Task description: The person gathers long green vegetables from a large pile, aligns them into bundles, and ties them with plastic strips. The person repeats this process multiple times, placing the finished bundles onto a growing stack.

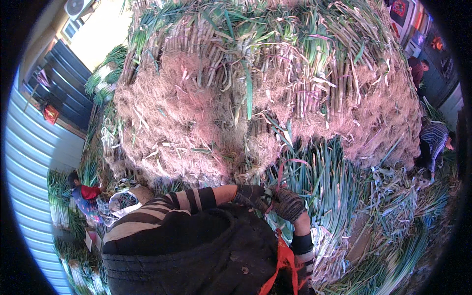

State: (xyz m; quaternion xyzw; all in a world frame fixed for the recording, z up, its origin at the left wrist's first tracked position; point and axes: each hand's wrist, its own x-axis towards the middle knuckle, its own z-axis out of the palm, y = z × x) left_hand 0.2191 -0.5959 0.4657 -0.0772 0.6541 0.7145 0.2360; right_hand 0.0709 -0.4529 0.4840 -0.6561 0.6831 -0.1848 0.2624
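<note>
My left hand (251, 196) and my right hand (289, 204), both in dark knitted gloves, meet close together in front of my body. A pink tie strip (281, 173) runs between them, looping up above the right hand. Both hands have their fingers closed on it; the fingertips are partly hidden. Green leaves show between and just below the gloves. Beside my right hand, long green leaves of scallions or leeks (324, 180) lie in a thick layer, pale stalks (326, 254) towards me. A red strip of cloth (284, 263) hangs at my right forearm.
A tall stack of bundled scallions or leeks (221, 110) rises ahead, roots facing me. Loose leaves (394, 202) litter the right side. One person (86, 197) sits at left by a white sack (125, 202); another (435, 142) bends at right, with a third person (417, 70) behind.
</note>
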